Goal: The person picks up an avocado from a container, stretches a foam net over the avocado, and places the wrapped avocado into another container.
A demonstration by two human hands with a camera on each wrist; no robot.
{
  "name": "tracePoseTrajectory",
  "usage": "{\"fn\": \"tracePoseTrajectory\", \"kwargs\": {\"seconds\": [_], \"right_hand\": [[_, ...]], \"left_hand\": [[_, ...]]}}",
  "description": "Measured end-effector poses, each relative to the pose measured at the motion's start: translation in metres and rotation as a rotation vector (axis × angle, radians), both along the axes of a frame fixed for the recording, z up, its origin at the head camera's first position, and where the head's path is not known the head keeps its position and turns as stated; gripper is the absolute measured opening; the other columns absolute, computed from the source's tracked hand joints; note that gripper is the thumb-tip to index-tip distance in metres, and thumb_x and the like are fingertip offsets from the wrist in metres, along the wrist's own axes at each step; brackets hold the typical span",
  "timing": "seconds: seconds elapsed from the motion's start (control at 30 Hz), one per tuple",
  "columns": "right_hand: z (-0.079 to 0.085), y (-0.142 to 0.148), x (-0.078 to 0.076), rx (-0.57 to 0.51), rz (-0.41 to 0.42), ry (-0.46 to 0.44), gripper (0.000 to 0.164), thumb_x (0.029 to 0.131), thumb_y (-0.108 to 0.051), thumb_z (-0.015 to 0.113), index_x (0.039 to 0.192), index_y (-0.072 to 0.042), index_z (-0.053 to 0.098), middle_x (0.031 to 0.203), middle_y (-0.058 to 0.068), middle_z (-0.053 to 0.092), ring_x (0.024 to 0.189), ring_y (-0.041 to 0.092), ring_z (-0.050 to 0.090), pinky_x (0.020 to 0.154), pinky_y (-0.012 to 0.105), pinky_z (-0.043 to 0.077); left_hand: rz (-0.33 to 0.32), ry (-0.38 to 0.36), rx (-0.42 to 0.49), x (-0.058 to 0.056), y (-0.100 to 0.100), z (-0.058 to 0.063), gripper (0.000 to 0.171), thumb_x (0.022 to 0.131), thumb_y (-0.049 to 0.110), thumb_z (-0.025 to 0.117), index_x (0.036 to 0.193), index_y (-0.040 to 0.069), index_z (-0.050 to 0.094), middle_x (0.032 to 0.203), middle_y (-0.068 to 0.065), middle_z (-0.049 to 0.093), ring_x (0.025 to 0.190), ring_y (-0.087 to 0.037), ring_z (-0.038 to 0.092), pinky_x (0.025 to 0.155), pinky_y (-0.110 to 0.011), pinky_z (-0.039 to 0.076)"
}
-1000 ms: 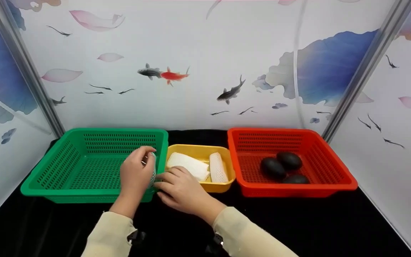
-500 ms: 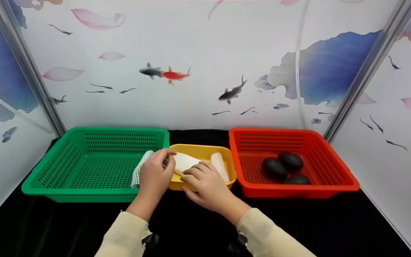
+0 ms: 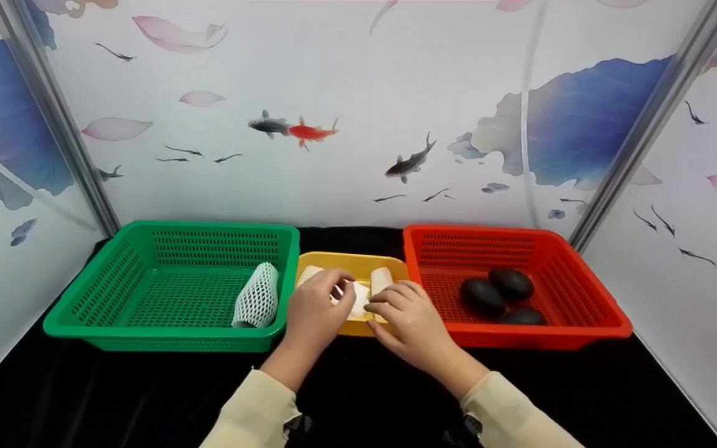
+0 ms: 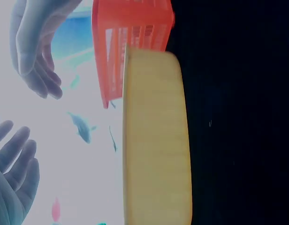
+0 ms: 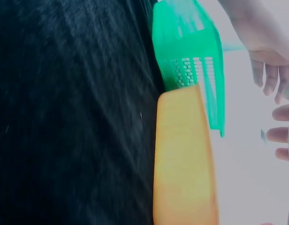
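Observation:
Both hands hover over the yellow tray (image 3: 368,260) with nothing in their loosely bent fingers. My left hand (image 3: 321,305) is over its left half; my right hand (image 3: 414,320) is over its right side. In the left wrist view, my left hand (image 4: 15,173) and right hand (image 4: 36,47) are apart. White foam net sleeves lie in the tray: a rolled one (image 3: 381,279) at right and a flat one (image 3: 360,302) partly covered by fingers. In the green basket (image 3: 172,339) leans a filled foam net sleeve (image 3: 257,297), something dark showing at its lower end.
A red basket (image 3: 520,336) stands right of the tray with several dark, smooth egg-shaped things (image 3: 483,296) inside. Black cloth (image 3: 383,398) covers the table. Printed panels (image 3: 346,74) with metal posts (image 3: 651,124) enclose the back and sides.
Both hands have moved right, from the green basket's right edge to over the yellow tray. The filled foam net sleeve, earlier by the left hand, now lies released in the green basket.

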State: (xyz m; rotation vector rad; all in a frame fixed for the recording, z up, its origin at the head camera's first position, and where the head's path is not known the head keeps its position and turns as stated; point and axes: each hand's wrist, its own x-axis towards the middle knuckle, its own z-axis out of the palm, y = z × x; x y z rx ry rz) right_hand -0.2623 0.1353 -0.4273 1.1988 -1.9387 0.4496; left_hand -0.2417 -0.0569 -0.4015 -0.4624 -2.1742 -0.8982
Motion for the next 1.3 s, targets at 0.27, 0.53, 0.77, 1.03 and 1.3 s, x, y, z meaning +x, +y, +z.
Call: {"fn": "tracePoseTrajectory", "kwargs": {"seconds": [0.27, 0.53, 0.77, 1.03, 1.3], "right_hand": [[-0.001, 0.031, 0.0, -0.021, -0.018, 0.009, 0.015, 0.082, -0.016, 0.071, 0.095, -0.009, 0.073, 0.096, 0.002, 0.069, 0.093, 0.023, 0.061, 0.089, 0.049, 0.044], [-0.001, 0.058, 0.001, -0.062, -0.056, 0.005, 0.015, 0.085, -0.017, 0.067, 0.096, -0.009, 0.074, 0.097, 0.003, 0.069, 0.092, 0.024, 0.062, 0.086, 0.052, 0.044], [-0.001, 0.086, 0.001, -0.062, -0.107, -0.01, 0.013, 0.085, -0.016, 0.07, 0.095, -0.01, 0.074, 0.095, 0.003, 0.069, 0.09, 0.024, 0.062, 0.088, 0.052, 0.042], [-0.004, 0.118, 0.0, -0.067, -0.156, -0.023, 0.012, 0.085, -0.014, 0.067, 0.094, -0.009, 0.074, 0.095, 0.004, 0.069, 0.09, 0.027, 0.062, 0.086, 0.051, 0.041], [-0.005, 0.143, 0.001, -0.08, -0.2, -0.04, 0.016, 0.09, -0.02, 0.063, 0.096, -0.01, 0.074, 0.094, 0.006, 0.069, 0.091, 0.032, 0.062, 0.086, 0.053, 0.04]], "left_hand": [[-0.093, -0.089, 0.008, 0.004, 0.026, 0.0, 0.006, 0.089, 0.016, 0.063, 0.089, 0.015, 0.069, 0.077, 0.005, 0.063, 0.068, -0.01, 0.059, 0.061, -0.024, 0.049], [-0.161, -0.133, 0.006, 0.004, 0.05, -0.005, 0.007, 0.089, 0.015, 0.063, 0.089, 0.015, 0.07, 0.079, 0.005, 0.063, 0.07, -0.008, 0.059, 0.064, -0.022, 0.049], [-0.187, -0.116, -0.038, 0.002, 0.071, -0.011, 0.006, 0.087, 0.017, 0.065, 0.088, 0.016, 0.071, 0.078, 0.008, 0.063, 0.069, -0.005, 0.057, 0.063, -0.018, 0.047], [-0.237, -0.172, -0.149, 0.003, 0.089, -0.019, 0.009, 0.089, 0.021, 0.064, 0.093, 0.018, 0.071, 0.088, 0.009, 0.066, 0.082, -0.006, 0.061, 0.074, -0.022, 0.05], [-0.287, -0.211, -0.306, 0.002, 0.097, -0.025, 0.015, 0.092, 0.025, 0.061, 0.1, 0.018, 0.071, 0.106, 0.007, 0.068, 0.116, -0.013, 0.057, 0.099, -0.029, 0.044]]}}
